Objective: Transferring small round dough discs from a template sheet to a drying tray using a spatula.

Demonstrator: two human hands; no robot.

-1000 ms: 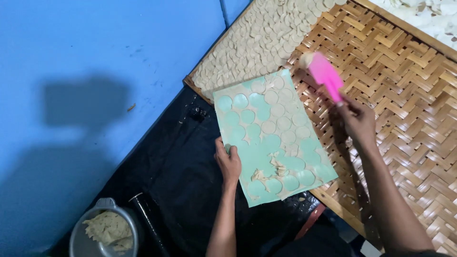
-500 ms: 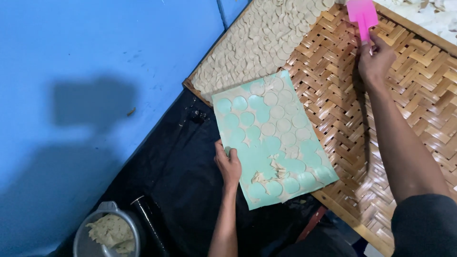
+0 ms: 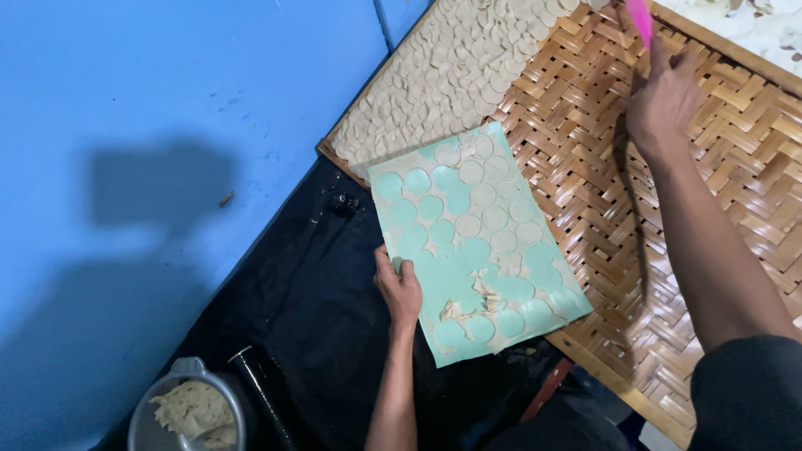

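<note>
A pale green board (image 3: 455,276) lies partly on the woven bamboo tray (image 3: 735,167), covered with a thin dough sheet cut into rounds (image 3: 493,217), with several round holes and torn scraps near its lower end. My left hand (image 3: 399,286) grips the board's left edge. My right hand (image 3: 664,96) is stretched far over the tray and holds a pink scraper (image 3: 640,18), its blade partly cut off by the top of the frame.
Rows of pale dough discs (image 3: 443,75) cover the tray's upper left part. A blue wall (image 3: 167,125) stands at left. On the black sheet (image 3: 309,309) below sit a metal pot of dough (image 3: 194,411) and a dark rod (image 3: 259,388).
My right hand has carried the pink scraper from the board's upper right corner up and away to the far side of the tray. My left hand has stayed on the board's edge.
</note>
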